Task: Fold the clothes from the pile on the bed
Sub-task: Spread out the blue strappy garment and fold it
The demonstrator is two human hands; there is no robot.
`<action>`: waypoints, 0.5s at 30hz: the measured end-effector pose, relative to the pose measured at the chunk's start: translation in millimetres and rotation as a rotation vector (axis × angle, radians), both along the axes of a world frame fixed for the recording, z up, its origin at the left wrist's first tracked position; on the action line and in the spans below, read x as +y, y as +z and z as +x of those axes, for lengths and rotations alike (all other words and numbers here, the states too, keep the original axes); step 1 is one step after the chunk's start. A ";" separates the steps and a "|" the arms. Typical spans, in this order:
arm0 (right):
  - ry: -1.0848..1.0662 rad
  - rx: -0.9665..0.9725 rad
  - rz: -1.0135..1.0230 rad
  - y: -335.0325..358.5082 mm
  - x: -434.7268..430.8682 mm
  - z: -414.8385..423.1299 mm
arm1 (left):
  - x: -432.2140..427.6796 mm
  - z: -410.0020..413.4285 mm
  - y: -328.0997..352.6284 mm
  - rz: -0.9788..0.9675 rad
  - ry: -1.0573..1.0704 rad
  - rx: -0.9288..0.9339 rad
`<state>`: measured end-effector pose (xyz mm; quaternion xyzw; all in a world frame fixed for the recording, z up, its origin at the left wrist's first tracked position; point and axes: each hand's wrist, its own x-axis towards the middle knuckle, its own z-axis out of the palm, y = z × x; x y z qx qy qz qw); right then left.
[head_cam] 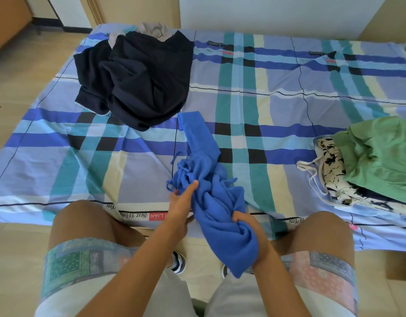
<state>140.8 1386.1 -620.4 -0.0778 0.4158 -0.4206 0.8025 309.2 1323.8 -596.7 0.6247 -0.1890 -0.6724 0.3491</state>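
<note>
My right hand point(245, 225) is clenched around the bunched lower end of the blue garment point(209, 202). It trails from the near edge of the bed point(277, 104) down between my knees, and I judge this grip keeps it from sliding off. My left hand point(181, 202) lies with straight fingers against the twisted cloth, gripping nothing, probably feeling for an edge to spread. 1 dark pile point(140, 76) waits far left, and a green garment point(380, 156) lies to the right.

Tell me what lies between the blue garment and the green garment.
Head view: right of the blue garment, bare plaid bedsheet, then a black-and-white strappy garment partly under the green garment.
</note>
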 end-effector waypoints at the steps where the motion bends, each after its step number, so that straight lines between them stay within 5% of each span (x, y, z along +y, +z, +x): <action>1: 0.027 0.022 -0.011 1.6 0.5 0.3 | -6.1 -0.3 -0.9 0.041 -0.005 0.124; 4: 0.019 0.190 0.005 11.5 0.0 1.7 | -15.6 0.9 1.1 -0.007 0.027 0.133; 10: -0.386 0.500 0.089 -7.6 -6.3 0.6 | -6.7 4.7 22.6 -0.381 0.061 0.105; 15: -0.288 0.793 -0.067 -1.3 -11.3 16.2 | 2.9 -1.9 53.5 -0.635 -0.054 -0.087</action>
